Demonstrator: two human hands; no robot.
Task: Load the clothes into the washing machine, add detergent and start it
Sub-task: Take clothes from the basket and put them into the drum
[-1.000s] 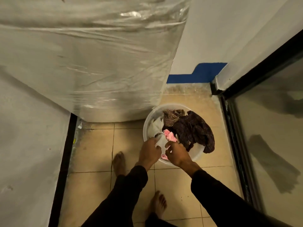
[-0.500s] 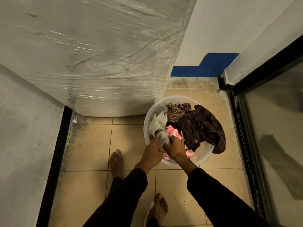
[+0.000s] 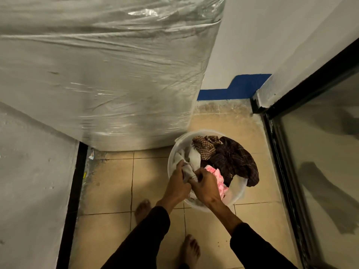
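Note:
A white plastic basin [image 3: 240, 193] stands on the tiled floor beside the plastic-wrapped washing machine [image 3: 108, 74]. It holds a white garment [image 3: 192, 158], a pink cloth [image 3: 217, 177], a checked brown cloth [image 3: 205, 145] and a dark plaid garment [image 3: 236, 162] hanging over the rim. My left hand [image 3: 177, 184] and my right hand [image 3: 205, 186] both grip a bunched part of the white garment at the basin's near edge.
A white wall [image 3: 29, 181] with a black skirting closes the left side. A black-framed glass door [image 3: 320, 162] runs along the right. My bare feet [image 3: 142, 209] stand on the beige tiles [image 3: 108, 183] in the narrow gap. Small litter [image 3: 91, 154] lies by the machine's base.
My hands have closed together on the white garment and gathered it toward the basin's near edge. The view has shifted slightly.

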